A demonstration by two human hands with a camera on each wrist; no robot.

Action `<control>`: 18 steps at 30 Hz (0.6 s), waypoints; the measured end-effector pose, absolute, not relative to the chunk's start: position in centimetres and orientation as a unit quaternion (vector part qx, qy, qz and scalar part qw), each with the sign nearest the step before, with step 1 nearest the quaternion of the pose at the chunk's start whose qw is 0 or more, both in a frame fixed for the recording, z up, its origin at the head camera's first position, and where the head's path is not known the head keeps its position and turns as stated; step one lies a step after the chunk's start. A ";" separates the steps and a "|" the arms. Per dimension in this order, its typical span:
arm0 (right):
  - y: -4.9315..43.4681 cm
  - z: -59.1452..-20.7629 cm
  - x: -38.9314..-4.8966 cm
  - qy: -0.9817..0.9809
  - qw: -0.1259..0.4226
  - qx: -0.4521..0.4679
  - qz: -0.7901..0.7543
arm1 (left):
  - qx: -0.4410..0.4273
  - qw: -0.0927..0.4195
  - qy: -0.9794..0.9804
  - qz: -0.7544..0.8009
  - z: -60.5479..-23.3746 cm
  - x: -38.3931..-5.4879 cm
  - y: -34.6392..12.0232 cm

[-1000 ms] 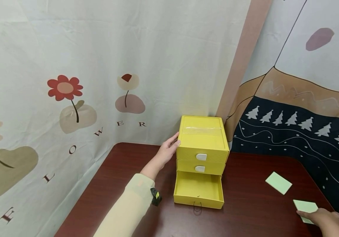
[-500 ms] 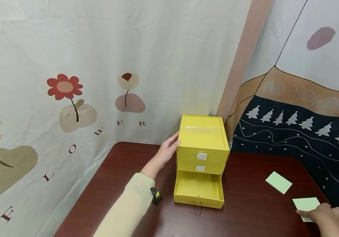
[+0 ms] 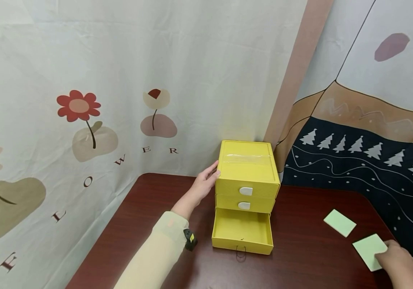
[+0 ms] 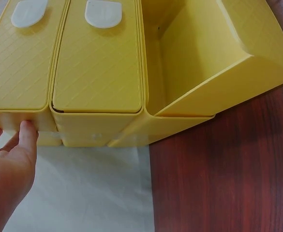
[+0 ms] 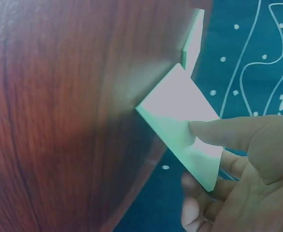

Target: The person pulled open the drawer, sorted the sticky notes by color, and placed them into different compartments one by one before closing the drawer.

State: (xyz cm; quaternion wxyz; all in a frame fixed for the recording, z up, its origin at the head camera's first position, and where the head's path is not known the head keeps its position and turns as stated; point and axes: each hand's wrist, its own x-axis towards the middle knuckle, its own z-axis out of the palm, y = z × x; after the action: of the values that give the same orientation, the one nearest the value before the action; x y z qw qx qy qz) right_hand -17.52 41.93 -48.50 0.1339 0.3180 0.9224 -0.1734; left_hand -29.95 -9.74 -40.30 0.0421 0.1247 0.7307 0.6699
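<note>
Yellow drawer (image 3: 255, 247) juts out; loose green pad (image 3: 340, 223) lies rightward.

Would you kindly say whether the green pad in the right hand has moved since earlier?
Yes: in the head view, the held pad has turned and shifted slightly toward the unmoved green pad.

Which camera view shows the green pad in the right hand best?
The right wrist view: the green pad appears large there, with its thin edge visible and the thumb of the right hand over its face. The head view shows it smaller, partly covered by that hand. The left wrist view does not show it.
</note>
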 end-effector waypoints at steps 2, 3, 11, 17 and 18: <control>41.8 -48.3 -17.5 0.927 0.125 0.311 -0.169 | 0.124 0.042 0.731 0.670 -40.3 -30.0 -9.7; 41.8 -48.2 -17.4 0.929 0.120 0.307 -0.168 | 0.124 0.042 0.731 0.669 -40.3 -30.0 -9.7; 41.1 -47.6 -16.9 0.946 0.072 0.264 -0.177 | 0.131 0.068 0.733 0.664 -38.4 -28.7 -9.9; 40.2 -47.2 -16.6 0.952 0.033 0.232 -0.195 | 0.136 0.070 0.734 0.662 -37.8 -28.1 -9.9; 40.1 -47.0 -16.6 0.953 0.025 0.227 -0.199 | 0.136 0.070 0.733 0.662 -37.8 -28.1 -9.9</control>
State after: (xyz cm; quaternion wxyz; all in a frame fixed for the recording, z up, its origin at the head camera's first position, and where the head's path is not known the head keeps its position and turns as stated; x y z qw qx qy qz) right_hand -16.62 40.08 -47.04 0.0253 0.2268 0.9530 -0.1993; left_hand -28.10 -9.86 -37.75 0.0705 0.1356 0.7335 0.6623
